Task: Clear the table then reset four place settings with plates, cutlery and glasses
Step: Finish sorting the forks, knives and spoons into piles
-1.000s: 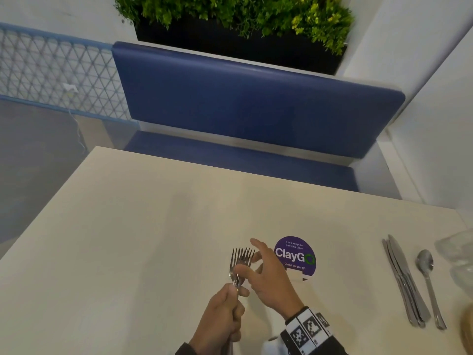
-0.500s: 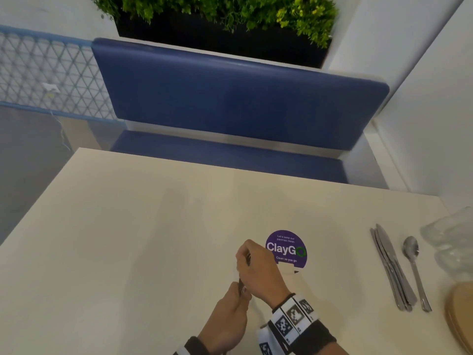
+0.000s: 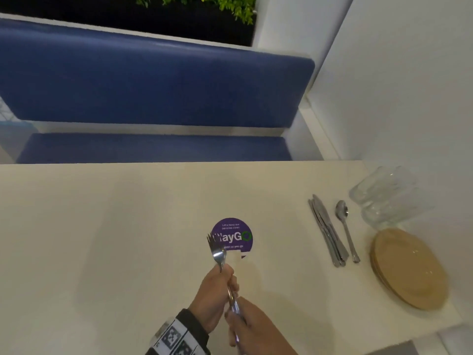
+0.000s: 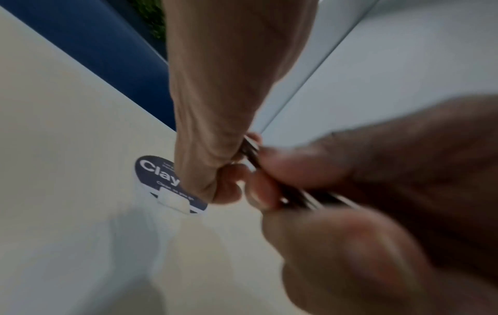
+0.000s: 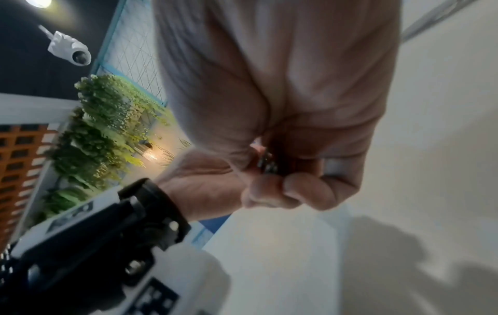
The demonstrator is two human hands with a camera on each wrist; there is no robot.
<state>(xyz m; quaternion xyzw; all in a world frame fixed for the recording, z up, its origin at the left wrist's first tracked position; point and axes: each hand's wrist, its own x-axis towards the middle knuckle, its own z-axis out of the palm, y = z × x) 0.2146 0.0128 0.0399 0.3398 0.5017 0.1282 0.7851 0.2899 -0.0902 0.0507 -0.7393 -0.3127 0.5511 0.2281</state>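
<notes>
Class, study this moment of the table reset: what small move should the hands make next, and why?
Probably draw one fork out with the right hand and lay it down: both hands grip the bunched forks, the left hand higher up, while no setting is laid on the table.

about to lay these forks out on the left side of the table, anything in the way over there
Nothing visible. Both hands hold the forks over the purple sticker; the table to their left shows bare. Knives, spoon, glasses and plates sit far right.
</notes>
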